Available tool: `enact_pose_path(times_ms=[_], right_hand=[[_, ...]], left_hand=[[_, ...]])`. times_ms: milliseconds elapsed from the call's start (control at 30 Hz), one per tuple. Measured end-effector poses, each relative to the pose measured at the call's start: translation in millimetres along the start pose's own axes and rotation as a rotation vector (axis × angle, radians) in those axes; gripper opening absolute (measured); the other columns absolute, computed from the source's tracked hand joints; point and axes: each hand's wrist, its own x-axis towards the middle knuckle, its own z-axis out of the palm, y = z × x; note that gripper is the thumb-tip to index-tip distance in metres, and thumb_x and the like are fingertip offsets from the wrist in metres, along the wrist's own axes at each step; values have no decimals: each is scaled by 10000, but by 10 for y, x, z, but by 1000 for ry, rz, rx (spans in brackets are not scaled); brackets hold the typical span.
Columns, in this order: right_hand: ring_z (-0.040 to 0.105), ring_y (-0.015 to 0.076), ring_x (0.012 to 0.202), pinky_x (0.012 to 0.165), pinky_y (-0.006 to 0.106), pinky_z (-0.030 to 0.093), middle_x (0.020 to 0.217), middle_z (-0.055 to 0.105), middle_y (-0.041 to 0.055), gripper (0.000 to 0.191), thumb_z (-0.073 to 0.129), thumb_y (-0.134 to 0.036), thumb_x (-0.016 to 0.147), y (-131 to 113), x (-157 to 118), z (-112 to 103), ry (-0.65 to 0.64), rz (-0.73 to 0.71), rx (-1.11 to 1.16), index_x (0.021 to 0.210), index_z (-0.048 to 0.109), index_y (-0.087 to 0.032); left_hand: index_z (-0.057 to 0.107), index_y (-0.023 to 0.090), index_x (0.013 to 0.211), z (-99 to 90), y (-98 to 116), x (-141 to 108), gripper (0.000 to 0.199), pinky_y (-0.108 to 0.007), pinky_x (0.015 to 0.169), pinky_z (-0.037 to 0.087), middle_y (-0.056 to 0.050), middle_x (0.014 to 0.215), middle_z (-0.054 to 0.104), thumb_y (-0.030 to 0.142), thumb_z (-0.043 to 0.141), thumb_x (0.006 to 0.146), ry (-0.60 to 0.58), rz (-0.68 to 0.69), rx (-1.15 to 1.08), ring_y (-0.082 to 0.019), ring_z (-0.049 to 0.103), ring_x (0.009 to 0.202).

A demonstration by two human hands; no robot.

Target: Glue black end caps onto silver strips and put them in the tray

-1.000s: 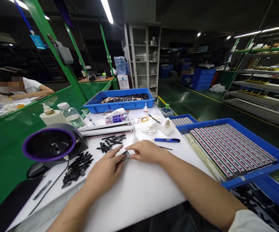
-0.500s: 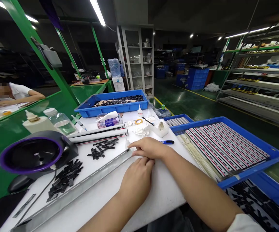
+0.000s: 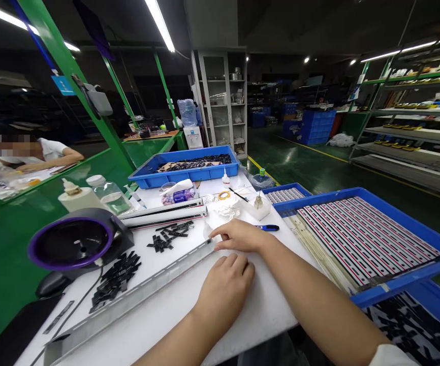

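Note:
A long grey metal channel (image 3: pixel 147 291) with slots along its edge lies slantwise across the white table. My right hand (image 3: pixel 239 236) is at its far end, thumb and fingertip closed about the end, where a small black piece (image 3: pixel 209 241) shows. My left hand (image 3: pixel 227 284) rests on the table just nearer to me, beside the channel and apart from it. Its fingers are curled under, and whatever they hold is hidden. Left of the channel lie a pile of black strips (image 3: pixel 117 277) and a smaller pile of black pieces (image 3: pixel 170 236).
A purple-rimmed black fan (image 3: pixel 71 241) stands at the left, with a clear bottle (image 3: pixel 109 195) behind it. A blue-handled knife (image 3: pixel 269 228) lies past my right hand. A blue tray (image 3: pixel 406 211) of striped strips is at the right. Another person (image 3: pixel 52 152) sits far left.
My left hand has drawn back slightly from my right hand, leaving a gap between them. My right hand stays at the channel's end. The whole view has shifted a little.

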Motion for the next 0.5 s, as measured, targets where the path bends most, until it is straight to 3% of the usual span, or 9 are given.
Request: enact_pose_path(times_ms=[100, 200, 333, 400, 500], right_hand=[[588, 152, 704, 617, 233, 381, 769, 679, -9, 389, 688, -391, 811, -73, -42, 13, 18, -7, -35, 1170, 662, -244], [610, 167, 706, 621, 249, 395, 774, 688, -1, 369, 688, -367, 800, -161, -101, 43, 31, 0, -37, 1145, 671, -236], [632, 185, 695, 643, 272, 408, 759, 690, 4, 376, 694, -346, 759, -225, -160, 100, 32, 40, -50, 1122, 672, -249], [632, 181, 692, 622, 267, 403, 762, 684, -3, 308, 676, -335, 758, -235, -169, 130, 26, 51, -59, 1058, 681, -267], [627, 178, 699, 582, 259, 387, 769, 677, -14, 218, 643, -313, 758, -251, -171, 175, 12, 60, -72, 973, 666, -283]], left_hand=[[608, 186, 856, -106, 26, -278, 211, -360, 631, 513, -35, 766, 631, 18, 498, 792, 103, 16, -18, -206, 590, 691], [604, 221, 1005, -249, -70, -759, 207, -327, 673, 514, -28, 803, 666, 101, 521, 858, 272, -87, -131, -183, 611, 719], [632, 244, 930, -465, -460, -1702, 94, -258, 663, 534, -21, 825, 703, 278, 553, 892, 395, -519, -91, -162, 660, 738], [656, 242, 867, -562, -669, -2214, 182, -250, 604, 538, -20, 820, 718, 391, 552, 882, 413, -754, 12, -168, 673, 700], [686, 256, 829, -611, -842, -2815, 253, -251, 572, 545, 1, 805, 736, 484, 576, 840, 350, -987, 24, -178, 687, 674]])
